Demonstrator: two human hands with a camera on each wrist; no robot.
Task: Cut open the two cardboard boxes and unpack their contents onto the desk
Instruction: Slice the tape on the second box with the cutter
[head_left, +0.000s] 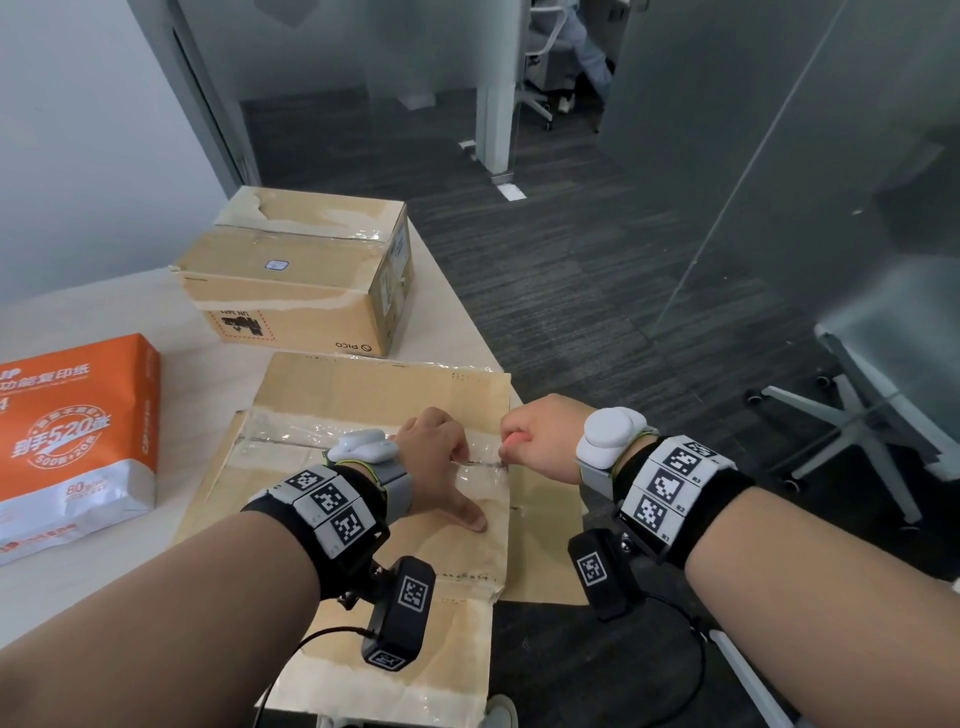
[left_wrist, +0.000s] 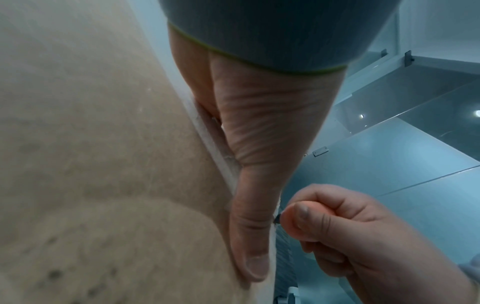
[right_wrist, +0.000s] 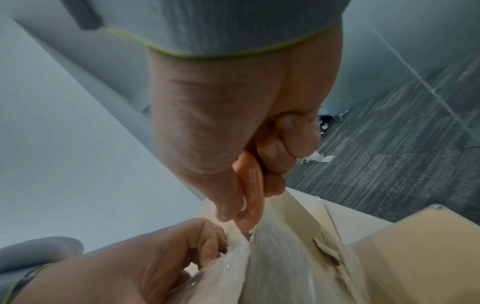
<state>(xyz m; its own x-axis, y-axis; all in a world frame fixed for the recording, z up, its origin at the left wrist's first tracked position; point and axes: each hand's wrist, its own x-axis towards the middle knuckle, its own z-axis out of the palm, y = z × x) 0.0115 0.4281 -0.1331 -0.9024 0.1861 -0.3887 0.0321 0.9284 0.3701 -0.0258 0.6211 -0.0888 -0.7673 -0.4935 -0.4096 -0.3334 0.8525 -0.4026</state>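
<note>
The right hand grips the cutter; keep its tip shallow along the tape while the flat left hand steadies the box.

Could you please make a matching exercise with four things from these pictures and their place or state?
Things:
1. near box
2. far box
3. orange cutter
4. paper pack

Descriptions:
A. gripped in the right hand
B. lying at the desk's left side
C. held down by the left hand
D. taped shut, untouched, farther back

Pairs: 1-C, 2-D, 3-A, 4-B
</note>
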